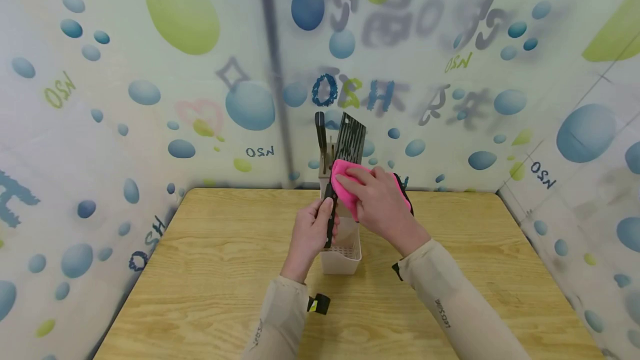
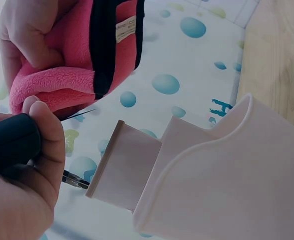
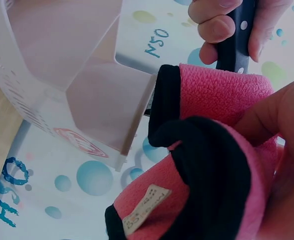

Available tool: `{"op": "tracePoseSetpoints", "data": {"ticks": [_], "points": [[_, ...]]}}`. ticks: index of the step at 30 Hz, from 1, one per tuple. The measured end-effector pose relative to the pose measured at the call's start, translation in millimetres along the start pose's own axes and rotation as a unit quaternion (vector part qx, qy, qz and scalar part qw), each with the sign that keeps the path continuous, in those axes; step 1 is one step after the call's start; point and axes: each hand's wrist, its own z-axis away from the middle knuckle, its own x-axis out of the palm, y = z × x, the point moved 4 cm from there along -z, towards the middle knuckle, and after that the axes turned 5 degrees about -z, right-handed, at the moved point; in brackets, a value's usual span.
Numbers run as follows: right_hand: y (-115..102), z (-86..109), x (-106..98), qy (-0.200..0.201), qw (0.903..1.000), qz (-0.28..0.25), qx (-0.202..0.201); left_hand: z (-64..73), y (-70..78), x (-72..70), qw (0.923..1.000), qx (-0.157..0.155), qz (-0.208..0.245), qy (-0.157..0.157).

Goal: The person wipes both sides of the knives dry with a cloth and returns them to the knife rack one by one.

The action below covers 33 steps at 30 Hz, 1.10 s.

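My left hand grips the black riveted handle of a cleaver, held upright over the knife holder. Its broad blade, dark-streaked with a small hole near the top corner, rises above a pink cloth. With my right hand I hold that cloth folded against the lower blade, which it hides. Black trim and a white label show on the cloth in the left wrist view. Behind the hands stands the pale knife holder, its open front compartment facing me.
Another black-handled knife stands in the holder's back slot, handle up. A small black strap piece shows beside my left sleeve. The wooden table meets a wall printed with blue and green spots.
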Motion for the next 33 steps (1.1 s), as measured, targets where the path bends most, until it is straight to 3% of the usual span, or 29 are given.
{"op": "tracePoseSetpoints", "data": {"ticks": [15, 25, 33], "points": [[10.1, -11.1, -7.6, -0.010, 0.9997, 0.008, 0.022, 2.1, 1.6, 0.5, 0.9998, 0.004, 0.007, -0.020], [29.4, -33.4, -13.2, -0.087, 0.9910, -0.013, 0.101, 3.5, 3.0, 0.0, 0.9997, 0.005, -0.003, -0.026], [49.4, -52.9, -17.7, -0.108, 0.9842, -0.026, 0.138, 6.4, 5.9, 0.2, 0.9993, -0.003, -0.015, -0.033]]}}
